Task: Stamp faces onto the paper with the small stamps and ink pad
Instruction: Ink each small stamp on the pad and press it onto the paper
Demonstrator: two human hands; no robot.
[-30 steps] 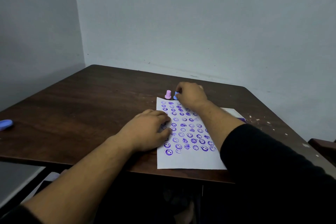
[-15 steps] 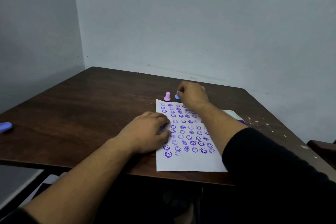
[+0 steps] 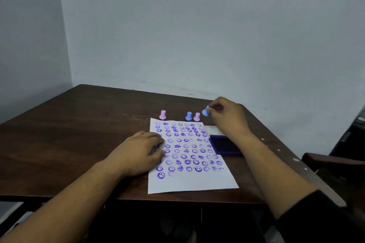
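Observation:
A white paper (image 3: pixel 197 182) covered with several rows of purple face prints lies near the table's front edge. My left hand (image 3: pixel 138 155) rests flat on its left side, fingers spread. My right hand (image 3: pixel 229 116) is raised beyond the paper's far right corner and pinches a small blue stamp (image 3: pixel 205 112), tilted sideways above the table. Along the paper's far edge stand a pink stamp (image 3: pixel 162 115), a blue stamp (image 3: pixel 188 116) and another pink stamp (image 3: pixel 197 117). The open purple ink pad (image 3: pixel 225 145) sits against the paper's right side, partly behind my right forearm.
The dark wooden table (image 3: pixel 79 124) fills a corner between two grey walls. White specks dot its right side. A dark wooden chair arm (image 3: pixel 333 161) stands just off the right edge. The ink pad's pale lid (image 3: pixel 212 129) lies behind the pad.
My right hand has lifted a blue stamp from the row and moved right, uncovering the other stamps and the ink pad. The left hand stays on the paper.

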